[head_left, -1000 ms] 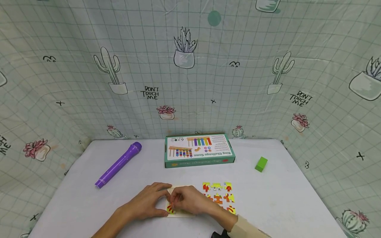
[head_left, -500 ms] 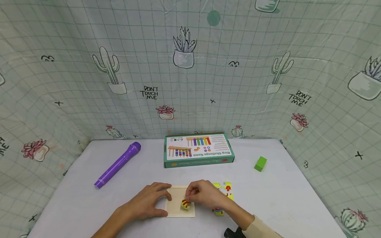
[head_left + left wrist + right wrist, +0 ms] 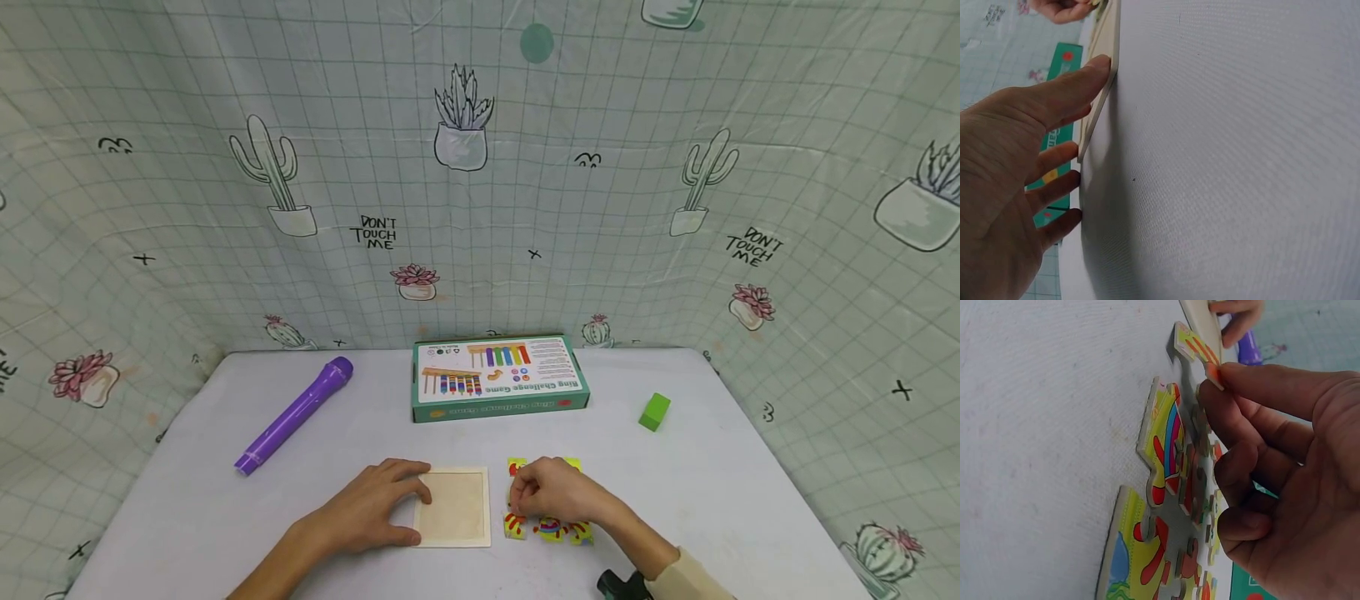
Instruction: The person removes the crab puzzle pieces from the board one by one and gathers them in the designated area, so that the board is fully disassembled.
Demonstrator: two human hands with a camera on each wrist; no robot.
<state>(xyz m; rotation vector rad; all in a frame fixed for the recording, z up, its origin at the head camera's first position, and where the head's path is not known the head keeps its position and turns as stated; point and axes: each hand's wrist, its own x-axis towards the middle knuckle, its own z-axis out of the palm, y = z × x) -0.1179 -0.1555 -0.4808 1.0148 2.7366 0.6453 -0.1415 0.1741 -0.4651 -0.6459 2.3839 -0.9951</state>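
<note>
My left hand (image 3: 382,504) holds the left side of a shallow, pale wooden puzzle tray (image 3: 453,507), its thumb at the near edge and fingers toward the far corner. The tray's inside is bare. Just right of it, my right hand (image 3: 558,492) pinches a yellow jigsaw piece with red stripes (image 3: 1192,345) between thumb and index finger, tilted off the table in the right wrist view. Beyond it lie loose puzzle pieces (image 3: 1165,434) in yellow, red and orange, some with a rainbow band. My right hand hides several of them in the head view.
A green game box (image 3: 501,411) lies behind the tray. To the left is a purple tube-shaped stick (image 3: 296,415), and at the right a small green block (image 3: 655,412). A patterned cloth (image 3: 337,167) hangs around the white table (image 3: 720,508).
My right hand has carried the striped piece from the tray's left corner rightward, out to the near-left end of the loose pieces. The left hand has stayed on the tray.
</note>
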